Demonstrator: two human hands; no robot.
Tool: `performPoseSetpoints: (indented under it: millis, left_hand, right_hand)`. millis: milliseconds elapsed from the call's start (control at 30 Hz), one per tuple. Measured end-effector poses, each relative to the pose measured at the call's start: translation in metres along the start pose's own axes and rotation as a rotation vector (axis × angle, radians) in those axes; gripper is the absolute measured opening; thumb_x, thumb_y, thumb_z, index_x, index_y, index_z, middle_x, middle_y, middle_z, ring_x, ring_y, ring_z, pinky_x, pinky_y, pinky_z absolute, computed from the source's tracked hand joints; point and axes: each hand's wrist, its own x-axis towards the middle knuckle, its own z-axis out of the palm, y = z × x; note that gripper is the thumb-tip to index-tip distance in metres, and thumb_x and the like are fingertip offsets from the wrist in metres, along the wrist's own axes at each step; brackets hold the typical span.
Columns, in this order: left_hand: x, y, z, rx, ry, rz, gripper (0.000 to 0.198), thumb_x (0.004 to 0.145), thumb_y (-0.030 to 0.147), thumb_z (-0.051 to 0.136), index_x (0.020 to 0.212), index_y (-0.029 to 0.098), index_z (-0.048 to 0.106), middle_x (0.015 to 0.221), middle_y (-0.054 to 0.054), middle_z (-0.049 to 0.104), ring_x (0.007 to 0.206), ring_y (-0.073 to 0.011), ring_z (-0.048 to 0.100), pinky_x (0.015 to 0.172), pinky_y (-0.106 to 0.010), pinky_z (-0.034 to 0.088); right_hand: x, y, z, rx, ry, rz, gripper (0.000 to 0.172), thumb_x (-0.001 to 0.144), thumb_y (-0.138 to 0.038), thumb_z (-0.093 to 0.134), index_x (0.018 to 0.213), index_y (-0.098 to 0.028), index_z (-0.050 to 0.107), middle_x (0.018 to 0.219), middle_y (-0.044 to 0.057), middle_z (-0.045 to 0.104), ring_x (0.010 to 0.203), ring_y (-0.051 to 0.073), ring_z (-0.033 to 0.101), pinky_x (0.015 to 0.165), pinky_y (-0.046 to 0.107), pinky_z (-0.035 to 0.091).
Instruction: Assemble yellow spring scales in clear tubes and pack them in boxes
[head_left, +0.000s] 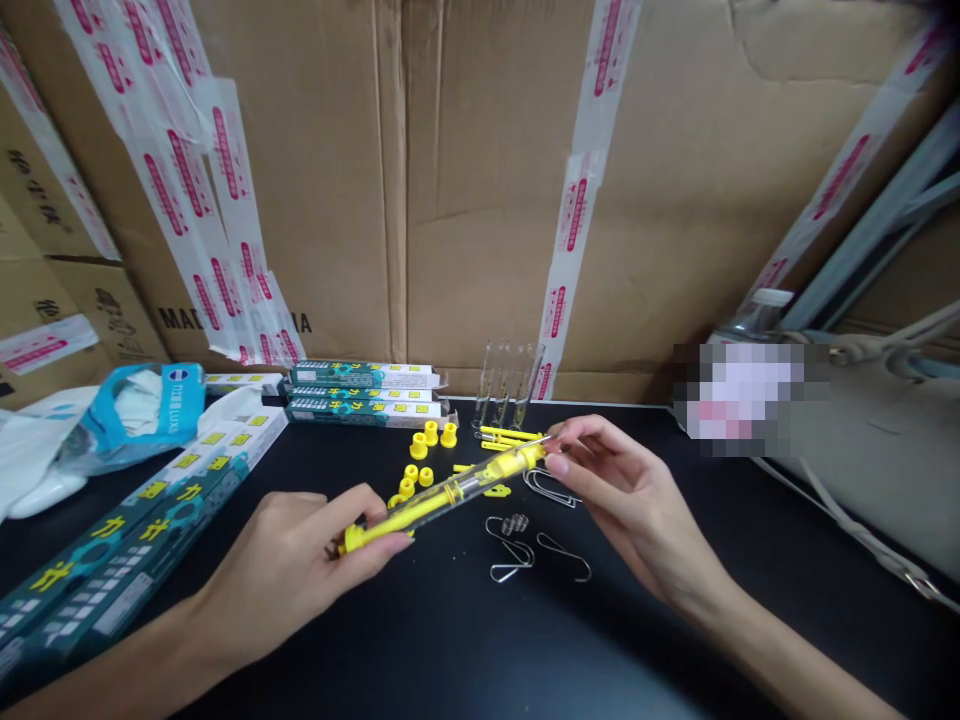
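Note:
My left hand (300,560) pinches the lower end of a clear tube with a yellow rod inside (442,495), held slanted above the black table (465,640). My right hand (607,480) grips the tube's upper yellow end between thumb and fingertips. Small yellow caps (429,437) and yellow rods (510,435) lie just behind the tube. Bent wire hooks and a small spring (517,545) rest on the table under my right hand. Several empty clear tubes (510,385) stand against the cardboard.
Green and white product boxes are stacked at the back (360,392) and lie along the left (127,540). A blue packet with plastic bags (135,405) sits far left. Taped cardboard cartons (465,190) wall the back. Cables and a grey surface (862,450) are at right.

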Motion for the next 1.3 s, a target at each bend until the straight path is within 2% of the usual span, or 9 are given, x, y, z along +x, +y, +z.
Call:
performPoseSetpoints:
  millis: [233,367,567,667,767,933,1067,1167,1300]
  left_hand:
    - [-0.001,-0.005,0.009,-0.082,-0.041,-0.086,0.035,0.100,0.051,0.048,0.087,0.023,0.066,0.051,0.010,0.045,0.041,-0.0093,0.042,0.046,-0.023,0.029]
    - [0.001,-0.002,0.007,-0.142,-0.087,-0.126,0.029,0.099,0.046,0.050,0.088,0.024,0.065,0.053,0.011,0.045,0.042,-0.0087,0.042,0.046,-0.022,0.028]
    - [0.003,0.005,0.002,-0.229,-0.141,-0.248,0.028,0.099,0.043,0.046,0.090,0.024,0.064,0.052,0.012,0.038,0.043,-0.0092,0.039,0.046,-0.021,0.027]
    - [0.003,0.007,0.003,-0.261,-0.171,-0.261,0.028,0.100,0.041,0.044,0.089,0.023,0.063,0.054,0.011,0.038,0.045,-0.0095,0.039,0.047,-0.021,0.027]
    - [0.001,0.010,0.005,-0.299,-0.189,-0.248,0.029,0.100,0.041,0.043,0.085,0.023,0.060,0.055,0.011,0.035,0.044,-0.0094,0.037,0.046,-0.021,0.026]
    - [-0.002,0.015,0.005,-0.352,-0.158,-0.223,0.023,0.098,0.038,0.048,0.083,0.024,0.058,0.052,0.012,0.029,0.039,-0.0082,0.029,0.040,-0.020,0.022]
    - [-0.004,0.019,0.004,-0.337,-0.049,-0.131,0.017,0.094,0.037,0.057,0.083,0.024,0.060,0.053,0.011,0.042,0.041,-0.0078,0.037,0.041,-0.019,0.027]
    - [-0.006,0.020,0.007,-0.347,-0.014,-0.088,0.008,0.090,0.032,0.063,0.095,0.026,0.066,0.057,0.010,0.048,0.042,-0.0077,0.040,0.040,-0.018,0.029]
    - [-0.008,0.014,0.017,-0.402,-0.020,-0.161,0.030,0.089,0.027,0.064,0.119,0.032,0.065,0.058,0.012,0.039,0.041,-0.0066,0.033,0.041,-0.017,0.027]
  right_hand:
    - [0.000,0.000,0.000,-0.043,0.014,0.013,0.013,0.083,-0.028,0.080,0.095,-0.028,0.074,0.097,-0.002,0.064,0.090,0.013,0.054,0.081,0.021,0.046]
    - [0.000,-0.001,0.000,-0.042,-0.009,0.034,0.023,0.080,-0.030,0.082,0.102,-0.029,0.074,0.100,-0.001,0.064,0.090,0.013,0.056,0.081,0.021,0.048]
    - [-0.002,0.000,0.003,-0.036,-0.150,0.084,0.031,0.084,-0.035,0.078,0.114,-0.032,0.070,0.117,0.002,0.066,0.110,0.017,0.059,0.089,0.026,0.051]
    - [-0.006,0.000,0.007,-0.014,-0.251,0.117,0.047,0.079,-0.034,0.083,0.122,-0.032,0.066,0.133,0.003,0.063,0.124,0.022,0.056,0.100,0.034,0.049]
    - [-0.010,0.000,0.013,0.060,-0.362,0.216,0.062,0.073,-0.029,0.088,0.129,-0.033,0.061,0.135,0.005,0.065,0.122,0.024,0.062,0.102,0.039,0.050]
    - [-0.017,0.002,0.024,0.254,-0.284,0.328,0.048,0.077,-0.020,0.085,0.121,-0.027,0.067,0.109,0.005,0.078,0.106,0.020,0.072,0.090,0.031,0.058]
    - [-0.020,0.005,0.027,0.372,-0.190,0.336,0.029,0.082,-0.022,0.082,0.109,-0.022,0.074,0.108,0.006,0.079,0.105,0.017,0.072,0.087,0.023,0.059]
    - [-0.019,0.009,0.027,0.361,-0.156,0.294,0.021,0.088,-0.028,0.076,0.108,-0.021,0.075,0.114,0.006,0.076,0.102,0.017,0.072,0.088,0.024,0.059]
    - [-0.017,0.010,0.027,0.218,-0.097,0.185,0.017,0.091,-0.029,0.073,0.107,-0.023,0.075,0.110,0.004,0.076,0.101,0.016,0.071,0.090,0.024,0.058]
